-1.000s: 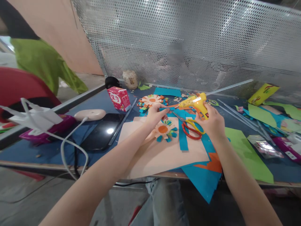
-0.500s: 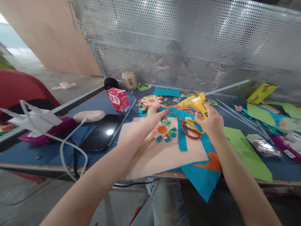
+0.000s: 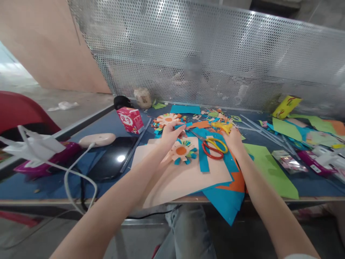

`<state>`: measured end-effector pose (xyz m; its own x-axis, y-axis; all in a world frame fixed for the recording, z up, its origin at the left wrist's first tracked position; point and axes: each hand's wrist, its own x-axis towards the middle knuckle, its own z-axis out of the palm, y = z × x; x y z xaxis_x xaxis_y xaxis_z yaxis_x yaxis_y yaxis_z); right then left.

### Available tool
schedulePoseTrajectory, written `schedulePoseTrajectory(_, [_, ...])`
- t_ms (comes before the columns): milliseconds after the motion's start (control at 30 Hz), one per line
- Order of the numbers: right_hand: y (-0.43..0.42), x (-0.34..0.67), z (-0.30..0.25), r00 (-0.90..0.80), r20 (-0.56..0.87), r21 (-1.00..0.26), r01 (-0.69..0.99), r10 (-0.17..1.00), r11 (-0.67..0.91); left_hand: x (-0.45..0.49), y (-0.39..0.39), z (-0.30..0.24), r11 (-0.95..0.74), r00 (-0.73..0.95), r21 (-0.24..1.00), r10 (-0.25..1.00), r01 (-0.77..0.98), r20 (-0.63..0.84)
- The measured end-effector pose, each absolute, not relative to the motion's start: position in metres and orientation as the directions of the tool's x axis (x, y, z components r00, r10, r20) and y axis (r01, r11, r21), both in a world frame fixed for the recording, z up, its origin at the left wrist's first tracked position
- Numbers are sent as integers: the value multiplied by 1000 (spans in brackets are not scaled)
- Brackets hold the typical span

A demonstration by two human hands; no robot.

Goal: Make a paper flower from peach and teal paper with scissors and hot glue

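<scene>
My right hand (image 3: 232, 139) is closed around a yellow glue gun (image 3: 221, 126), which is low over the paper scraps with its nozzle toward the left. Fingers pinched, my left hand (image 3: 174, 135) holds a small blue paper strip (image 3: 185, 125). An orange paper strip (image 3: 201, 124) lies between both hands; whether it touches the blue one I cannot tell. Just below my left hand is a layered paper flower (image 3: 182, 151) with an orange centre, on a peach paper sheet (image 3: 172, 180). Scissors (image 3: 214, 148) with red and yellow handles rest beside it. Behind my left hand sits another paper flower (image 3: 168, 119).
Left of the sheet are a black phone (image 3: 113, 158), a pink box (image 3: 130, 119) and a white charger with cables (image 3: 97, 140). Green paper (image 3: 269, 169), clear glue sticks (image 3: 265, 131) and a yellow packet (image 3: 287, 107) are to the right. A perforated metal panel (image 3: 161, 54) stands behind.
My right hand has lowered the glue gun and tilted it flatter, away from my left fingers. My left hand stays pinched near the same spot. The head view has shifted slightly.
</scene>
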<state>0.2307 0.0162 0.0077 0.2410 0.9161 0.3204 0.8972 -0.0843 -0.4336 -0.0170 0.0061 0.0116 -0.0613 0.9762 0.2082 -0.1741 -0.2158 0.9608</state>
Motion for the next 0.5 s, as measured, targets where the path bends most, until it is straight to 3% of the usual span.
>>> schedulePoseTrajectory(100, [10,226,10,304,374,-339,924,876,-175,-20,10,10,-241,-93,956,969,-170,228])
schedulePoseTrajectory(200, [-4,205,18,164,479,-223,973,862,-62,-25,15,6,-287,-162,943,952,-168,261])
schedulePoseTrajectory(333, [-20,159,24,-291,266,-302,880,919,366,-29,22,1,-312,-228,934,936,-176,270])
schedulePoseTrajectory(500, [-15,127,24,-250,134,-352,893,959,281,-28,23,-2,-324,-225,931,932,-170,283])
